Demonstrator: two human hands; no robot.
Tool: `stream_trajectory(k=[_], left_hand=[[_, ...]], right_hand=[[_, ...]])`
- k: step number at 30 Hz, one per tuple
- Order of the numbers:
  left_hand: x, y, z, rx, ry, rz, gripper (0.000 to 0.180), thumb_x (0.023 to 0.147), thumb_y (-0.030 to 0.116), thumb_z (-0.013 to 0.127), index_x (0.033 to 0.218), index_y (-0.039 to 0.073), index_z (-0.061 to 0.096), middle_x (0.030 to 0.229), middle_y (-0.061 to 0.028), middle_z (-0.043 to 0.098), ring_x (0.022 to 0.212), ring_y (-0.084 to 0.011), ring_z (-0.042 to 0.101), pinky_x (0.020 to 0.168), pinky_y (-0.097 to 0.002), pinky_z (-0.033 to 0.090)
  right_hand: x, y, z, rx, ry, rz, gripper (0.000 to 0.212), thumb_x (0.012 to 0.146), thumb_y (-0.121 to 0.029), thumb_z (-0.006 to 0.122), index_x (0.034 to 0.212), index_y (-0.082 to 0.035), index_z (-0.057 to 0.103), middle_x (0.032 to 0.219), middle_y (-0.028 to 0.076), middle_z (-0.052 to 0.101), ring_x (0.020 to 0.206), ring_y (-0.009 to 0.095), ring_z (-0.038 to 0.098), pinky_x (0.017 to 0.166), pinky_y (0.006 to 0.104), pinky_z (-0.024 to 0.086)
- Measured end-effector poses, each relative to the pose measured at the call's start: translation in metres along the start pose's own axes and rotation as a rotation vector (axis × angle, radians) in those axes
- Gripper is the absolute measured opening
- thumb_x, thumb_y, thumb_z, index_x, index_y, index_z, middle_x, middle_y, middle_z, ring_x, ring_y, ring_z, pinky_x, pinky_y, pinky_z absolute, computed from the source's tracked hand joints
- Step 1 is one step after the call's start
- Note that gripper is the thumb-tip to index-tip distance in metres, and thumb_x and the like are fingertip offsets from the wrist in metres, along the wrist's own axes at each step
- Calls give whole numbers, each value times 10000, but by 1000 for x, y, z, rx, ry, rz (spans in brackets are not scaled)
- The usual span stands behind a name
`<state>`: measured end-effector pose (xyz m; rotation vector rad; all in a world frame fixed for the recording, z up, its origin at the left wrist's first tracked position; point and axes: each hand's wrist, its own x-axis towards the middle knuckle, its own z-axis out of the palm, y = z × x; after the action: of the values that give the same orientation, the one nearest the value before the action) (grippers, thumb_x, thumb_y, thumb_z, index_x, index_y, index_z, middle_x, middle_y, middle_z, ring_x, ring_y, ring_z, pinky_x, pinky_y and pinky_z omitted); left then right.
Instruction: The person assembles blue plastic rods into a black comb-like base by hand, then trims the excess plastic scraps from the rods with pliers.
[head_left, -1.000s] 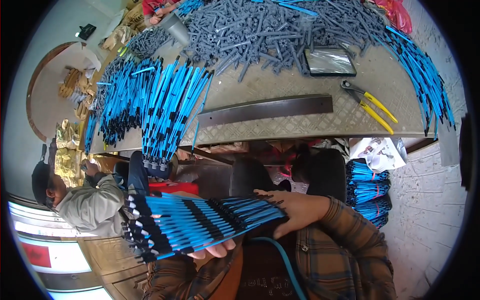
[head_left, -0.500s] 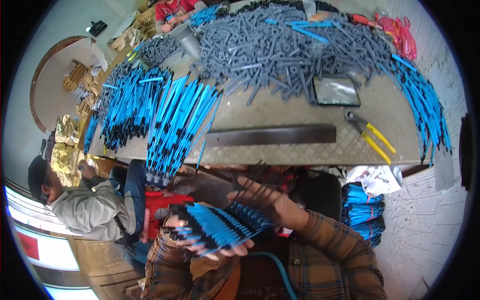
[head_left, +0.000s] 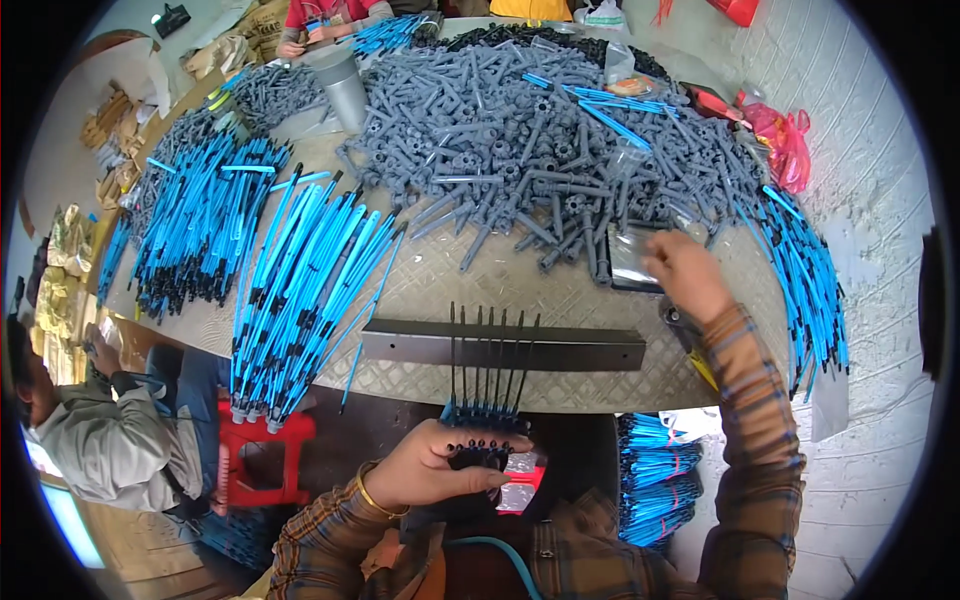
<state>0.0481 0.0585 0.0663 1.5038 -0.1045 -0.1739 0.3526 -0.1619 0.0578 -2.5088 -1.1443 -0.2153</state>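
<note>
My left hand [head_left: 440, 465] is closed round a bundle of thin black-and-blue rods [head_left: 490, 412], held upright in front of the table's near edge. Several slim black tips rise from the bundle in a row, and dark round ends show at its lower side. Over the dark-rimmed, shiny flat tray [head_left: 628, 272] my right hand [head_left: 690, 275] is stretched out, its fingers bent together. Whatever lies between those fingertips is hidden. A large heap of grey plastic tubes [head_left: 470, 130] lies right behind the tray.
A dark metal bar [head_left: 400, 345] lies along the near table edge. Yellow-handled pliers [head_left: 695, 350] are partly under my right arm. Blue rods [head_left: 310, 270] fan out at left, more [head_left: 800, 280] at right. A grey cup [head_left: 345, 95] stands behind. A seated person [head_left: 120, 440] is at left.
My right hand has left the bundle and moved forward and right to the tray. The bundle has turned from lying flat across my left hand to upright. The view has shifted.
</note>
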Motion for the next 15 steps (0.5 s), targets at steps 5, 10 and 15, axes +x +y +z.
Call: stream_trajectory(k=[5,10,15], left_hand=[[2,3,-1,-139,6,-107,298,769,-80,621,1065,-46,605,1129,-167,601,1098,-228,548,957,-340,405],[0,1,2,-134,72,-110,246,824,-34,579,1069,-33,607,1096,-128,619,1035,-196,572,912,-311,427],[-4,-12,11,-231,136,-18,219,875,8,543,1084,-15,603,1051,-79,637,960,-142,594,845,-275,462]], right_hand=[[10,11,15,-169,-88,-25,121,792,-179,578,838,-67,575,798,139,568,793,335,571,678,430,460],[12,7,16,-171,-25,-75,103,786,-155,573,838,-67,569,820,130,569,800,331,566,691,422,453],[4,4,15,-171,40,-140,97,796,-139,561,814,-44,549,823,143,563,764,348,553,684,421,448]])
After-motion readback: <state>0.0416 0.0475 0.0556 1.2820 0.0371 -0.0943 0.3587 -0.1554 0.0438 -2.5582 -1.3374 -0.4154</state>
